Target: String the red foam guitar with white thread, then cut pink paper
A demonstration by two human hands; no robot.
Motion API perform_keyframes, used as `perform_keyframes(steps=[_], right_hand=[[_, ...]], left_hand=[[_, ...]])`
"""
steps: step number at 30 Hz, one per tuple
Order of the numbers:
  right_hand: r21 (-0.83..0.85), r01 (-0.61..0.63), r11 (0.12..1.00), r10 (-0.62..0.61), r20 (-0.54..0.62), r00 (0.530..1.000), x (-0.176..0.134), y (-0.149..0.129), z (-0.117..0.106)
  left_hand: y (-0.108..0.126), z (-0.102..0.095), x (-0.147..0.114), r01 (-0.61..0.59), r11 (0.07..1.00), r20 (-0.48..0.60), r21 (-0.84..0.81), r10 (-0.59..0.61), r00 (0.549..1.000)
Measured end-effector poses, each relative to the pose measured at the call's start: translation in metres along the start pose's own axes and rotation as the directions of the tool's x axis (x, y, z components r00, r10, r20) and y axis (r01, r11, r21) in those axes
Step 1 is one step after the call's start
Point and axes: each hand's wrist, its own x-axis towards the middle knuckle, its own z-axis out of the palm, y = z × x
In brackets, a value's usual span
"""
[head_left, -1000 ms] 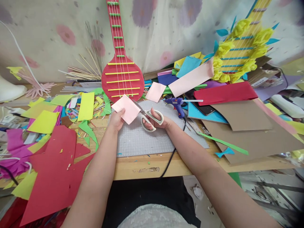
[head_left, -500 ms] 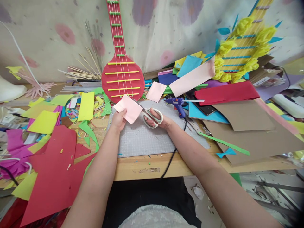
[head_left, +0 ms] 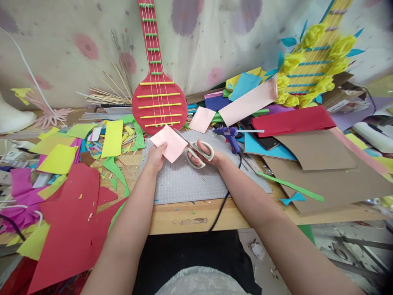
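Observation:
My left hand point(head_left: 157, 155) pinches the lower left edge of a square of pale pink paper point(head_left: 170, 143), held up over the grey cutting mat point(head_left: 184, 184). In my right hand point(head_left: 205, 154) is a pair of scissors point(head_left: 201, 159) with light grey handles, my fingers through the loops. Its blades point up and left by the paper's right edge, the handles spread apart; whether they touch the paper I cannot tell. Behind the paper stands a red cardboard lute point(head_left: 159, 102) with yellow and green bars and white strings. Another pink square point(head_left: 202, 119) lies beyond the scissors.
A purple glue gun point(head_left: 230, 137) rests right of the mat, its black cord point(head_left: 219, 213) running over the table edge. Red paper point(head_left: 69, 217) and yellow scraps cover the left side. Brown card point(head_left: 319, 151) and folded red paper point(head_left: 294, 121) lie at right, below a yellow flowered instrument point(head_left: 313, 69).
The pink paper and both hands sit slightly further right and lower in view. The scissors' handles look a little wider apart than before.

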Motion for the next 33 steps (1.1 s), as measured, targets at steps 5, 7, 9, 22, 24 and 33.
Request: perform_keyframes(steps=[5,7,9,22,24,33], right_hand=[[-0.01,-0.057,0.998,0.058,0.096,0.994,-0.006,-0.005,-0.002],[-0.009,-0.082,0.997,0.083,0.126,0.989,-0.007,-0.008,-0.001],[-0.011,-0.086,0.996,0.087,0.138,0.987,-0.008,-0.009,-0.001],[0.03,-0.032,0.999,0.032,-0.009,0.999,0.001,-0.004,-0.003],[0.041,-0.024,0.999,0.026,-0.043,0.999,0.002,-0.004,0.001],[0.023,0.032,0.999,-0.029,-0.112,0.993,0.004,-0.002,0.004]], left_hand=[[0.002,0.004,-0.003,-0.03,1.0,-0.046,0.004,0.03,0.998],[0.001,0.005,-0.003,-0.042,0.999,-0.044,0.003,0.042,0.998],[0.0,0.004,-0.003,-0.039,0.999,-0.024,0.002,0.039,0.999],[-0.009,0.012,-0.008,0.031,0.999,-0.012,0.025,-0.03,0.999],[-0.009,0.012,-0.008,0.03,1.0,-0.009,0.008,-0.03,0.999],[-0.007,0.011,-0.007,0.053,0.999,-0.005,-0.01,-0.054,0.999]])
